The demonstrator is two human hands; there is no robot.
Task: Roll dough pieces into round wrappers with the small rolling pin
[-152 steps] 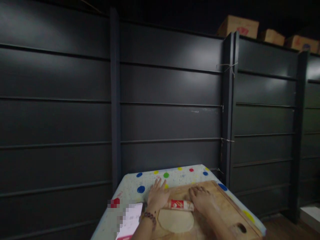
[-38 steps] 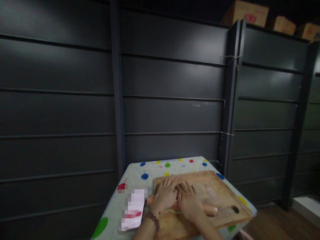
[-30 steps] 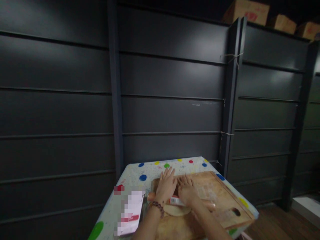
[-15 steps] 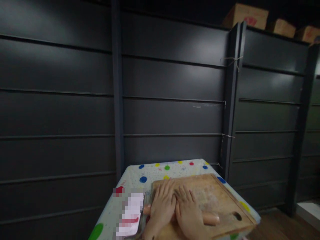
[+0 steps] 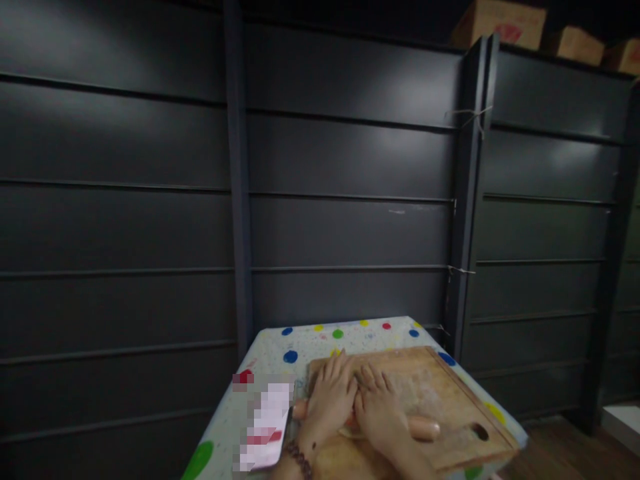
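A wooden rolling pin (image 5: 424, 428) lies crosswise on a wooden cutting board (image 5: 450, 400), its two ends showing past my hands. My left hand (image 5: 332, 393) presses on its left part, palm down with the fingers stretched forward. Beside it, almost touching, my right hand (image 5: 380, 410) lies over the middle of the pin, fingers extended and slightly apart. A thin pale edge, perhaps of dough (image 5: 353, 435), shows under the hands; most of it is hidden. Beaded bracelet (image 5: 299, 460) circles my left wrist. White flour-like dust marks the board to the right.
The small table has a white cloth with coloured dots (image 5: 270, 343). A phone-like flat object (image 5: 270, 427), partly blurred out, lies left of the board. Behind stands a dark panelled metal wall (image 5: 350, 233), with cardboard boxes (image 5: 505, 27) on top at the right.
Both hands have pushed slightly forward, away from me, and the rolling pin has rolled a little with them. More of my left wrist and its bracelet shows. The view has shifted slightly.
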